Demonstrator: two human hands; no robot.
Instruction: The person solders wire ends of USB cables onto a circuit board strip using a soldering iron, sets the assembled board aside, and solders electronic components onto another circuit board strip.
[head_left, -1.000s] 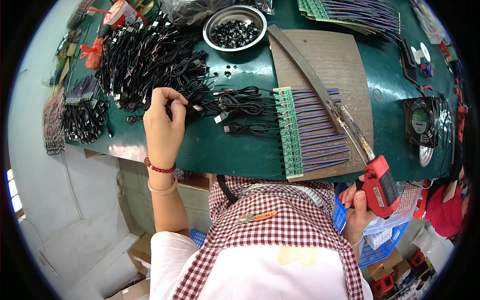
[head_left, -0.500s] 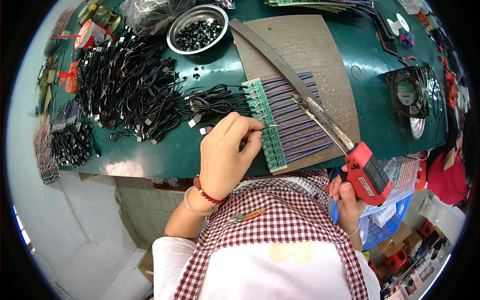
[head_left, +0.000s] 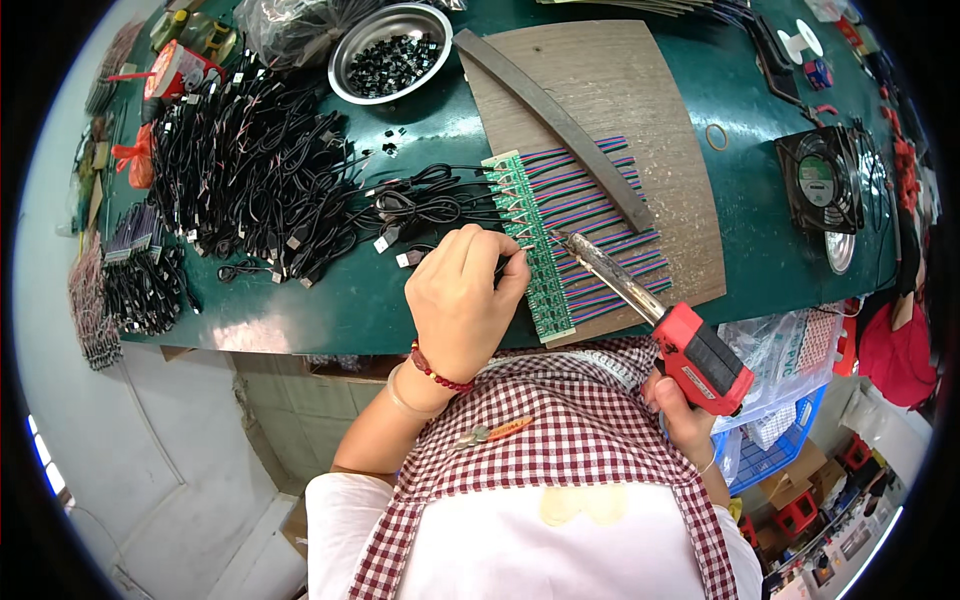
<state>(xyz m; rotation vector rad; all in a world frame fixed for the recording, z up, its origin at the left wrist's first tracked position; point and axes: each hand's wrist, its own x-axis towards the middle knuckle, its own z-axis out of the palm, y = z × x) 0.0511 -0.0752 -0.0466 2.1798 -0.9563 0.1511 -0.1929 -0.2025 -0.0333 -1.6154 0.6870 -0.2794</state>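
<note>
My right hand (head_left: pixel 682 412) grips a red and black soldering gun (head_left: pixel 703 360), its tip pointing left at a strip of green circuit boards (head_left: pixel 545 285). My left hand (head_left: pixel 463 290) is closed in a pinch at the strip's left edge, on the thin end of a cable; most of that cable is hidden by the hand. Black cables (head_left: pixel 465 208) run into the upper boards from the left. Purple, blue and black wires (head_left: pixel 590 215) fan out from the strip's right side. A long grey bar (head_left: pixel 560 125) lies across these wires.
Under the strip is a brown board (head_left: pixel 670 130) on the green table (head_left: pixel 260 310). A heap of black USB cables (head_left: pixel 260 160) covers the left. Behind stands a metal bowl (head_left: pixel 440 70) of small black parts. A fan (head_left: pixel 818 182) stands at the right.
The soldering gun has moved left and slightly down, bringing its tip from above the bar to the strip's right edge. My left hand has stayed almost in place, pinching at the boards.
</note>
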